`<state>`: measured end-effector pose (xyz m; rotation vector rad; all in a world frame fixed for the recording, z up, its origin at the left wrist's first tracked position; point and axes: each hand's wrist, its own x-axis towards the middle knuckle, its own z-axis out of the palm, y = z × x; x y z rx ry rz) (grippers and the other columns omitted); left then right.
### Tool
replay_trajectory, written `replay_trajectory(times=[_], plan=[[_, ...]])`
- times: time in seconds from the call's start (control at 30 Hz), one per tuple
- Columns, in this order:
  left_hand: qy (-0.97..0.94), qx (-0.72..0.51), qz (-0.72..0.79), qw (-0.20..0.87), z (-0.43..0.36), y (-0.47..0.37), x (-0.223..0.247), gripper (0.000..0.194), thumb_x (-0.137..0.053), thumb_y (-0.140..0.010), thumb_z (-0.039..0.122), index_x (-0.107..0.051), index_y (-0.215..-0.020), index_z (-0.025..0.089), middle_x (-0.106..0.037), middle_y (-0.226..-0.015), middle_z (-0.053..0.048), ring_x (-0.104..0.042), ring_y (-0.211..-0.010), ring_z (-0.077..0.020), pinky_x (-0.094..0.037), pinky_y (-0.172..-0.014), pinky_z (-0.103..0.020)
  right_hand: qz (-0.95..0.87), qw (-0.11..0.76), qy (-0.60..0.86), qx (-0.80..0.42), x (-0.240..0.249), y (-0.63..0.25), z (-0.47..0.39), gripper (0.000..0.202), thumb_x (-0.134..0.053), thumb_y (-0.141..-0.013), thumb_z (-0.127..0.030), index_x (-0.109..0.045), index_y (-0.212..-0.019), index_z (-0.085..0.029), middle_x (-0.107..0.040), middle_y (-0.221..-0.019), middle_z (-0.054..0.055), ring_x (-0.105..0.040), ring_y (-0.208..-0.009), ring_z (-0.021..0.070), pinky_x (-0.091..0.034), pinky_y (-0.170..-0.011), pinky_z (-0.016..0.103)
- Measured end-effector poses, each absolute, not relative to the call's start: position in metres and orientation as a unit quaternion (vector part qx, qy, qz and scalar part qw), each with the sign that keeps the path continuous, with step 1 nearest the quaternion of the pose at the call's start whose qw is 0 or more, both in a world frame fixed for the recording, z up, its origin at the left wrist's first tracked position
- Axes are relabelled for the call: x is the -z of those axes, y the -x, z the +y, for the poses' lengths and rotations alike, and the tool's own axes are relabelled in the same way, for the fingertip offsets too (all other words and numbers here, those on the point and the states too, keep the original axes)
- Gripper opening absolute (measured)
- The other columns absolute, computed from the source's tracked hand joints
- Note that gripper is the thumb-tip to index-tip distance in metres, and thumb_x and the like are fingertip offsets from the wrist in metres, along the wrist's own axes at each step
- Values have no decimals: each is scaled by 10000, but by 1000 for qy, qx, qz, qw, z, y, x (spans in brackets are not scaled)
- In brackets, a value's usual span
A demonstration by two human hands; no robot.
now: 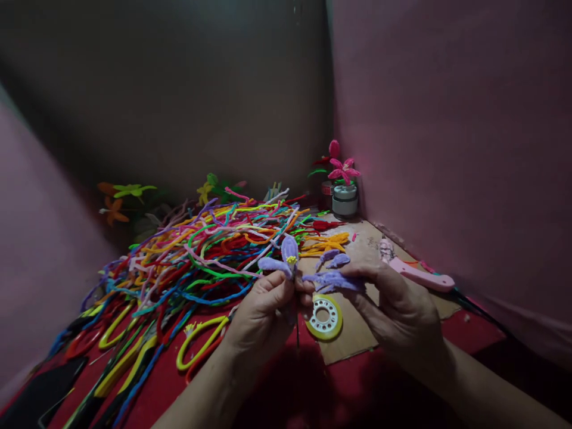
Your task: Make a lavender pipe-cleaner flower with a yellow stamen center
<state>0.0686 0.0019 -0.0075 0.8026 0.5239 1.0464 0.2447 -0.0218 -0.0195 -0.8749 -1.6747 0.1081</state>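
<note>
My left hand (266, 304) pinches a partly formed purple pipe-cleaner flower (289, 247) at its base. Two fuzzy petals spread from a yellow stamen cluster (292, 260), and a thin dark stem (298, 333) hangs below the fingers. To the right, the thumb and index finger of my right hand (397, 304) close around the ends of loose purple petals (333, 280) over the cardboard. Its other fingers are largely hidden behind the hand. A roll of yellow-edged tape (324, 317) lies between both hands, touching neither as far as I can see.
A tangled heap of coloured pipe cleaners (214, 244) fills the left and back. Orange petals (328, 243) and a pink glue gun (420, 275) rest on the cardboard (353, 351). Yellow-handled scissors (201, 342) lie front left. A small pot (344, 201) holds a pink flower near the wall.
</note>
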Motion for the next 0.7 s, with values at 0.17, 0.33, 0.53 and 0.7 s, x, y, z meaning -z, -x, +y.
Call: replay_trajectory(times=[0.17,0.33,0.53,0.7], plan=[[-390,-460,235,763,4,-68,10,120,-648,-718,242,-663,-733,124,-639,-783,-54,-586,-586,-117,-458,-434,-193,-691,629,354,-46,8,-258,-21,274,-573,-752,-54,-588,-935,-258,-644,-835,-2,-612,-803,166,-505,-755,319],[-409,-440,271,752,7,-68,16,186,-649,-721,268,-682,-768,91,-625,-688,-59,-575,-573,-115,-458,-485,-202,-699,631,314,-117,-3,-263,-16,228,-606,-731,-58,-618,-882,-228,-655,-793,7,-617,-777,168,-507,-706,306],[-409,-414,278,764,3,-72,12,218,-730,-631,276,-694,-726,83,-621,-613,-46,-564,-561,-110,-444,-540,-203,-748,593,274,-115,-10,-256,-10,184,-586,-752,-63,-608,-842,-222,-646,-766,-13,-613,-751,125,-488,-701,257],[-421,-394,279,768,2,-71,12,277,-710,-649,323,-689,-757,68,-641,-678,-82,-564,-579,-130,-439,-510,-220,-763,582,266,-93,-8,-251,-7,178,-576,-759,-64,-596,-837,-223,-633,-766,-9,-606,-746,125,-481,-697,261]])
